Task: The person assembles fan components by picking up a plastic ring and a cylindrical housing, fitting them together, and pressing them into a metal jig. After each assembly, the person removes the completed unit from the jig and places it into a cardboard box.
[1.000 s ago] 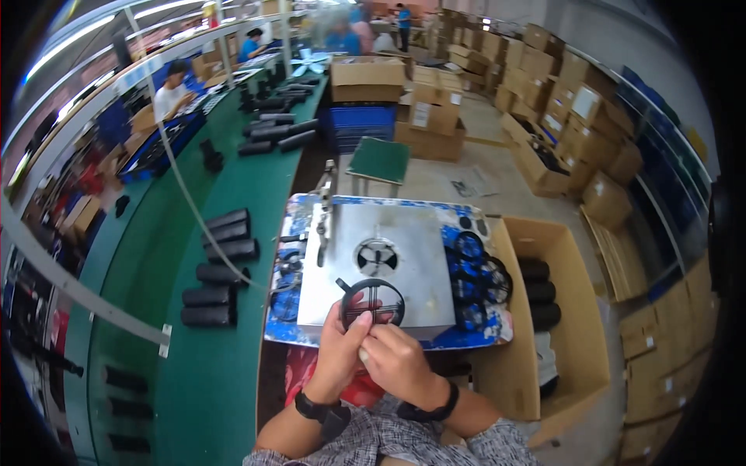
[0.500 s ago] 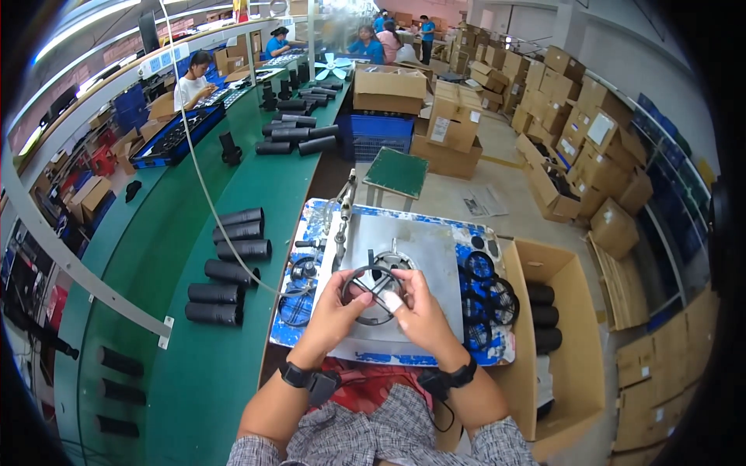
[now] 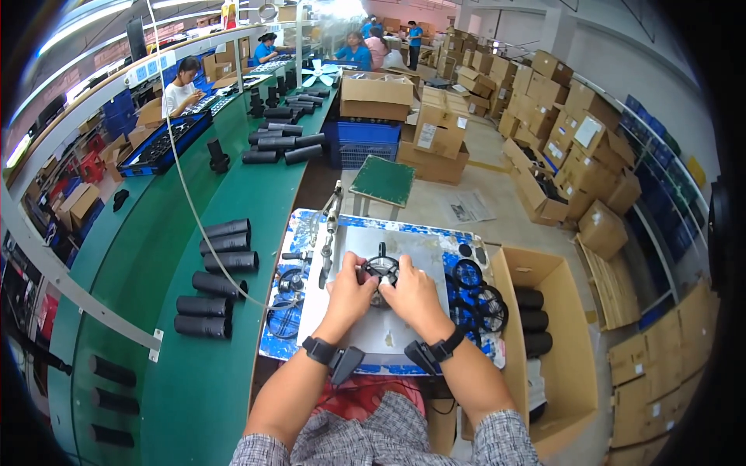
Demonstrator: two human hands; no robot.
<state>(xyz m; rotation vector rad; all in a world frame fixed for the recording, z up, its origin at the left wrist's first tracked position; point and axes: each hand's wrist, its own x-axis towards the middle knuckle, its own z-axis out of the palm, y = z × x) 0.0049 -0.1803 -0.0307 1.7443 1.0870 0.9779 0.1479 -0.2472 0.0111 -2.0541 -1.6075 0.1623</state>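
Both hands are at a black spoked ring (image 3: 381, 266), which sits over the round fixture on a flat metal plate (image 3: 365, 337). My left hand (image 3: 351, 289) grips the ring's left side, fingers curled round the rim. On the opposite side my right hand (image 3: 413, 292) holds it, its thumb pressed toward the middle. The hands partly hide the ring's lower part and the fixture underneath. A metal lever clamp (image 3: 329, 233) stands at the plate's left edge. More black rings (image 3: 493, 308) lie right of the plate on the worn blue-and-white board (image 3: 388, 359).
At left, a green bench (image 3: 175, 388) carries black tubes (image 3: 203, 326) in rows. A pale hose (image 3: 196, 203) hangs across it. To my right stands an open carton (image 3: 571, 349) with black tubes inside. Beyond the board is a green-topped stool (image 3: 382, 179). Co-workers sit farther back.
The ring has gone from being held tilted above the plate to lying flat at the fixture, and both hands have moved forward with it. The whole view has shifted slightly.
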